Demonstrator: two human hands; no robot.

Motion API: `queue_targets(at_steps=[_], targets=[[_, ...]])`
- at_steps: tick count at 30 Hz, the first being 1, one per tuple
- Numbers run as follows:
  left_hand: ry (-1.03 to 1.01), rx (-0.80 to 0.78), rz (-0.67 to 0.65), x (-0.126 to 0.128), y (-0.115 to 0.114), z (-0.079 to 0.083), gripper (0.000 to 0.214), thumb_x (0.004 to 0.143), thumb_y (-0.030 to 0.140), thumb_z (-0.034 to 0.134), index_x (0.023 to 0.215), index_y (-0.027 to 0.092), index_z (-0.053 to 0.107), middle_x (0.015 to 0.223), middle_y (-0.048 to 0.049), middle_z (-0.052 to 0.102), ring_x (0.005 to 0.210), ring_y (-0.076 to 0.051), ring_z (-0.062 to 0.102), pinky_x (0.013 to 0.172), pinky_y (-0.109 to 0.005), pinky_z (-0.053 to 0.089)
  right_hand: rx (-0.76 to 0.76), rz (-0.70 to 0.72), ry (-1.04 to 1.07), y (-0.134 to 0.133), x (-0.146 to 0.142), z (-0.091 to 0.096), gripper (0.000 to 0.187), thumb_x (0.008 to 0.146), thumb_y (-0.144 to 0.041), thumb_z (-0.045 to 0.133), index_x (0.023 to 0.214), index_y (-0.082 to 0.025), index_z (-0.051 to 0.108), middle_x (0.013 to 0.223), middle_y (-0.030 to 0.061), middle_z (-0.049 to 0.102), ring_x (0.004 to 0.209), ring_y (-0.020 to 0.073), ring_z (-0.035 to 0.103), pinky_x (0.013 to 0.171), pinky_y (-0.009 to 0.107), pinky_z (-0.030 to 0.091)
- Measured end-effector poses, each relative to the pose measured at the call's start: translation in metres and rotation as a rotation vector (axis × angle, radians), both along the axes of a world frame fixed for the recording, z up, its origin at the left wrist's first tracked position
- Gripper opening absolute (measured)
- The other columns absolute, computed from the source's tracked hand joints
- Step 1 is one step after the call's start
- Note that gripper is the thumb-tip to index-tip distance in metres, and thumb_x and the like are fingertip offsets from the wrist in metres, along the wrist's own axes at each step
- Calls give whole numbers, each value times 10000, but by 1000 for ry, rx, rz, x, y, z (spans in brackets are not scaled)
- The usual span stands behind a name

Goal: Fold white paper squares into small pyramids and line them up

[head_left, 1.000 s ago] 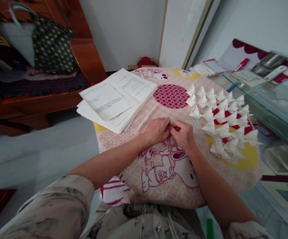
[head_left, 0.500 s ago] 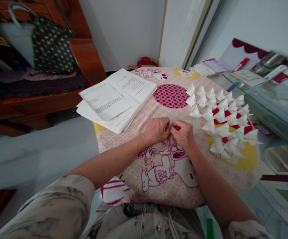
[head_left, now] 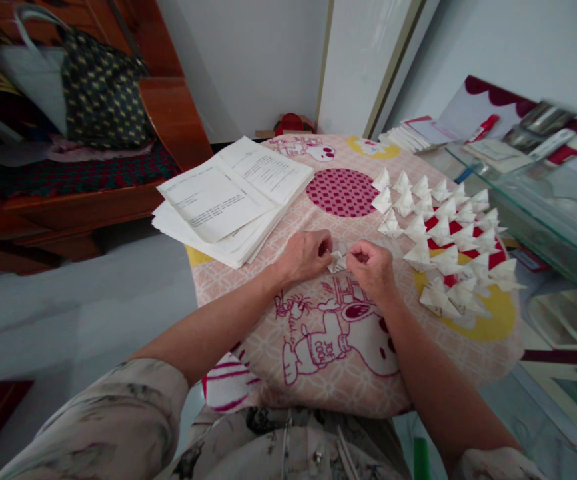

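Observation:
A small folded piece of white paper (head_left: 338, 261) sits between my two hands above the pink cartoon-print cloth (head_left: 318, 347) on the table. My left hand (head_left: 304, 254) pinches its left side with curled fingers. My right hand (head_left: 371, 268) pinches its right side in the same way. Several finished folded white paper pieces (head_left: 446, 240) lie in rows to the right of my hands. A thick stack of printed white sheets (head_left: 231, 197) lies to the left, beyond my left hand.
A wooden bench (head_left: 83, 180) with a dark patterned bag (head_left: 101, 93) stands at the left. A glass-topped shelf (head_left: 543, 200) with booklets and small items runs along the right. The floor at left is pale tile.
My hands have drawn slightly apart, and the folded paper between them now shows. Before, the hands were pressed together and hid it.

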State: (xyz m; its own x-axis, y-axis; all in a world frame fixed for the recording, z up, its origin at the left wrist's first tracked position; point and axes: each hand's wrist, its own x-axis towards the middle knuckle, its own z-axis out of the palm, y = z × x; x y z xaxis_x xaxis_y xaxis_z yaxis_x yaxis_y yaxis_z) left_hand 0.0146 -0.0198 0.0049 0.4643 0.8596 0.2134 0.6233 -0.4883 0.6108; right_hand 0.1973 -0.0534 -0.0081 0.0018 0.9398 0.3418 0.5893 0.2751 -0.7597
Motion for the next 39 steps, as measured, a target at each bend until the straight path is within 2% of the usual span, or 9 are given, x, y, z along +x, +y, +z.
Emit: queue_targets(at_steps=[5, 9, 13, 21, 30, 39], targets=[[-31, -27, -3, -2, 2, 2, 120, 745, 162, 569, 812, 157, 668, 678, 4, 637, 609, -114, 516, 597, -247, 354, -45, 67, 3, 1, -1, -1, 104, 762, -262, 595, 769, -181, 659, 629, 5, 638, 572, 152, 581, 573, 256, 434], [-55, -38, -1, -3, 3, 3, 125, 737, 165, 580, 811, 151, 680, 674, 9, 632, 606, -110, 512, 594, -244, 355, 10, 117, -184, 3, -4, -1, 55, 764, -214, 649, 750, -179, 689, 700, 31, 662, 637, 160, 580, 625, 272, 423], [-99, -91, -11, -6, 6, 4, 125, 730, 157, 578, 787, 138, 688, 656, 5, 626, 612, -112, 518, 596, -241, 371, 42, 113, -324, 3, -4, -1, 116, 799, -203, 656, 690, -182, 691, 717, 36, 645, 670, 163, 567, 643, 277, 395], [-166, -179, -43, -19, 16, 1, 99, 709, 166, 603, 733, 131, 693, 641, -5, 638, 583, -101, 522, 562, -226, 381, 75, 72, -489, 1, -7, -1, 137, 804, -149, 625, 704, -196, 706, 760, 45, 651, 712, 175, 564, 644, 283, 363], [-183, -304, -113, -33, 26, -1, 90, 686, 203, 659, 712, 130, 704, 617, 5, 637, 562, -87, 533, 515, -186, 378, 80, 100, -553, 3, -13, 0, 157, 815, -119, 610, 710, -185, 704, 771, 59, 634, 761, 189, 565, 687, 295, 384], [-215, -345, -156, -33, 25, 0, 118, 718, 217, 659, 797, 133, 684, 660, 2, 655, 585, -86, 560, 538, -183, 417, 69, 134, -504, 1, -18, -3, 127, 861, -217, 658, 777, -212, 754, 774, 44, 614, 801, 195, 578, 720, 299, 403]])
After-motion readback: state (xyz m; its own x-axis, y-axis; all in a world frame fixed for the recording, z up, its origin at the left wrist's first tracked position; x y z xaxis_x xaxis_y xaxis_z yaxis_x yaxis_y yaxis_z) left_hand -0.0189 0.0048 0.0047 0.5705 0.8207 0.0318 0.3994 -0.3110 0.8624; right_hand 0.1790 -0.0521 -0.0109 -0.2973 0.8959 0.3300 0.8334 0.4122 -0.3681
